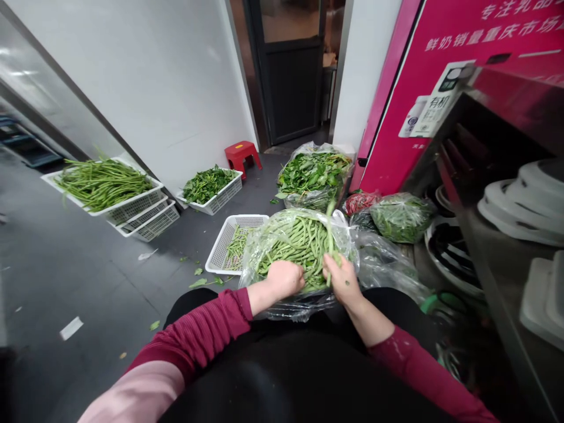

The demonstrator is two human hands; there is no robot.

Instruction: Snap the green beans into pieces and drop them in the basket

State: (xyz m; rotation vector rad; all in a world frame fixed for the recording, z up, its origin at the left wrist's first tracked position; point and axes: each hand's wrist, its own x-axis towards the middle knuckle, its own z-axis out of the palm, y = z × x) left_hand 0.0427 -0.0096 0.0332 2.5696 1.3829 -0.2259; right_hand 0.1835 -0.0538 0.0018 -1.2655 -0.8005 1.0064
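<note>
Here, both hands work in the bag of green beans
Left hand fisted among beans, contents unclear; right hand pinches one bean pointing twelve o'clock; hold it near the tip.

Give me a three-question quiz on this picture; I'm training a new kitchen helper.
1. True or false: the right hand holds one green bean upright.
2. What does the left hand reach into?
3. The white basket left of the bag holds: A) chillies B) a few beans C) plates.

Key:
1. True.
2. The clear plastic bag of green beans at the person's lap.
3. B.
</note>
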